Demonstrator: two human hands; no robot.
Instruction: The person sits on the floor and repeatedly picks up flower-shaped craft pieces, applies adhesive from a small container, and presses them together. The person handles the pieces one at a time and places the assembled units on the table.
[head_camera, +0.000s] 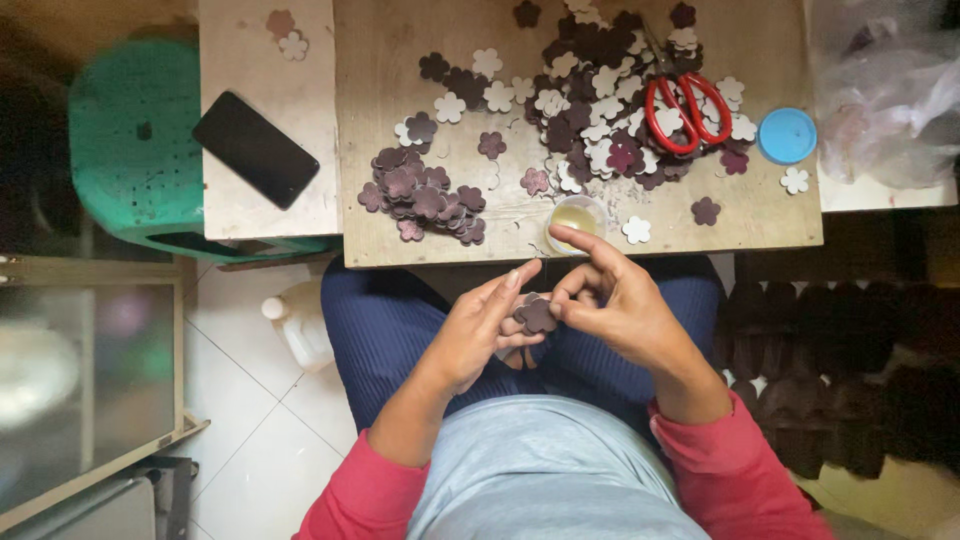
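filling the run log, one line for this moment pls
left hand: holds purple flower cutout | right hand: pinching it | scissors: on cutout pile

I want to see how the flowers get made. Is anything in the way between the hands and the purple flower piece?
No. Both hands already touch the purple flower piece: the left hand supports it from the side and the right hand pinches its edge. Nothing visible lies between them.

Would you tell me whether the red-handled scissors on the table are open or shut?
Shut: the red-handled scissors lie on the pile of flower cutouts with both handle loops side by side, touching.
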